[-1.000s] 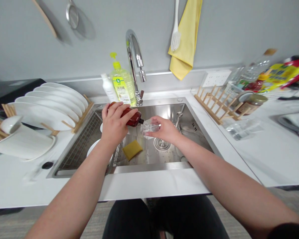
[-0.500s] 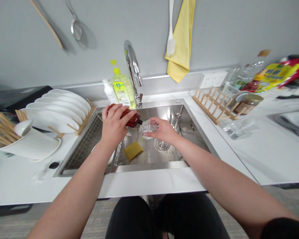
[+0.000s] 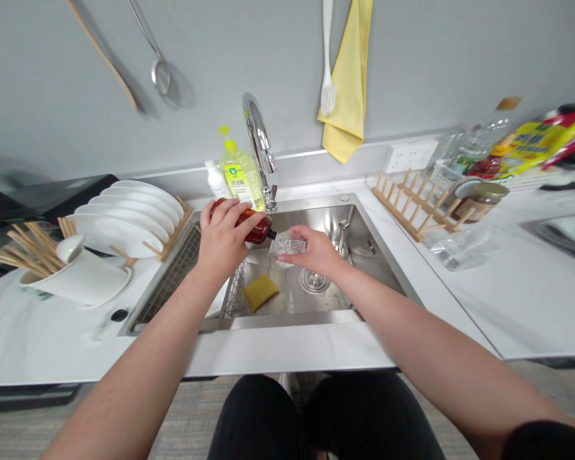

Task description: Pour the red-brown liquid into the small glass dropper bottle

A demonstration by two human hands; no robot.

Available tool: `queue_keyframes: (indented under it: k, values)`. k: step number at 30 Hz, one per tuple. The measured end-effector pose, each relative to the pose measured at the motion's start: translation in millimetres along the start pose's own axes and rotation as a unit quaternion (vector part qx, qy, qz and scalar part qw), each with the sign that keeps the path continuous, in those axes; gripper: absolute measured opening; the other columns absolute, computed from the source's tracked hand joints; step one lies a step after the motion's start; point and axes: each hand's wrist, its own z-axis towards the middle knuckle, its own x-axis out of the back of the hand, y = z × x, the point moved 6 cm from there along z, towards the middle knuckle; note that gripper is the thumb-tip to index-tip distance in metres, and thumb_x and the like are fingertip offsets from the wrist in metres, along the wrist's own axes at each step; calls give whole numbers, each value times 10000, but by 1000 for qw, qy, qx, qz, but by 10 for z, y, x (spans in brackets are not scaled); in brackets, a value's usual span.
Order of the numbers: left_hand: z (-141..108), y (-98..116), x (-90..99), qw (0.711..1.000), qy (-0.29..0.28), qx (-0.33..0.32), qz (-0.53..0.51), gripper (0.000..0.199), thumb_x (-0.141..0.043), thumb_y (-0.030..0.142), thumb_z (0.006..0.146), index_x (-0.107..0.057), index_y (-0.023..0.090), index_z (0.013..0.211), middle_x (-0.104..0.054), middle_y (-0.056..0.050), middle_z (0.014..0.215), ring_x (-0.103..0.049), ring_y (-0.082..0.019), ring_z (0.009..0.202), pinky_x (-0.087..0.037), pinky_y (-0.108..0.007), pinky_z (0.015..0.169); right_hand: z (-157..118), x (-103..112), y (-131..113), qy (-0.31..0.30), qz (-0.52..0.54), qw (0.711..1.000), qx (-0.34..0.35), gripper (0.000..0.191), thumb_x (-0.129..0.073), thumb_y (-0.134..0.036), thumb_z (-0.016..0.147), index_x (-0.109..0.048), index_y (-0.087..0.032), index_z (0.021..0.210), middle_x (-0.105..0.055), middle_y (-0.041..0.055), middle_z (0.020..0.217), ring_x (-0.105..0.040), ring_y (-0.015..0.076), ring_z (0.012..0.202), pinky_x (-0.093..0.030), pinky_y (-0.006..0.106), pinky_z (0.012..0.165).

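Observation:
My left hand (image 3: 226, 237) is wrapped over a reddish-brown bottle (image 3: 259, 231), which lies nearly on its side. Its black neck points right, at the mouth of a transparent cup (image 3: 283, 248). The fingers of my right hand (image 3: 314, 249) pinch that cup from the right, tilted above the steel sink (image 3: 292, 318). Whether liquid runs between the two is too small to tell. Below them a yellow sponge (image 3: 260, 292) rests on the sink floor, left of the drain (image 3: 314, 280).
Behind the sink stand a faucet (image 3: 257, 137), a dish soap bottle (image 3: 239, 176) and a white bottle (image 3: 217, 180). White plates (image 3: 119, 223) in a rack and a chopstick holder (image 3: 79, 278) are on the left. A wooden rack (image 3: 412, 204) and a jar (image 3: 482, 201) stand right.
The view has shifted slightly, so the surroundings appear a little further right and lower. Both hands keep their grip, with the bottle neck still at the cup.

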Motion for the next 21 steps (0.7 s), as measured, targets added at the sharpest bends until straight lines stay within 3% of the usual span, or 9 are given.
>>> queue_keyframes:
  k: [7, 13, 21]
  values:
    - [47, 28, 39, 1000, 4, -10, 14, 738, -740, 49, 892, -739, 436, 1520, -739, -76, 1542, -590, -388, 1514, -310, -700, 1347, 9, 26, -37, 11, 1, 1000, 11, 601, -1070, -478, 722, -782, -288, 1214, -867, 59, 1195, -843, 333, 1134, -671, 501, 1016]
    - [95, 75, 97, 1000, 12, -8, 20, 642, -704, 63, 933, -761, 397, 1478, -739, -80, 1543, -590, -384, 1518, -301, -698, 1354, 6, 39, -38, 22, 5, 1000, 11, 594, -1063, -501, 728, -779, -295, 1207, -865, 53, 1193, -840, 323, 1112, -671, 496, 1014]
    - [130, 59, 113, 1000, -3, -14, 12, 723, -704, 54, 911, -728, 440, 1522, -732, -65, 1545, -562, -383, 1539, -258, -704, 1371, 2, 39, -33, 30, 20, 999, 18, 642, -1069, -518, 710, -774, -296, 1236, -865, 53, 1182, -838, 325, 1110, -670, 497, 1013]
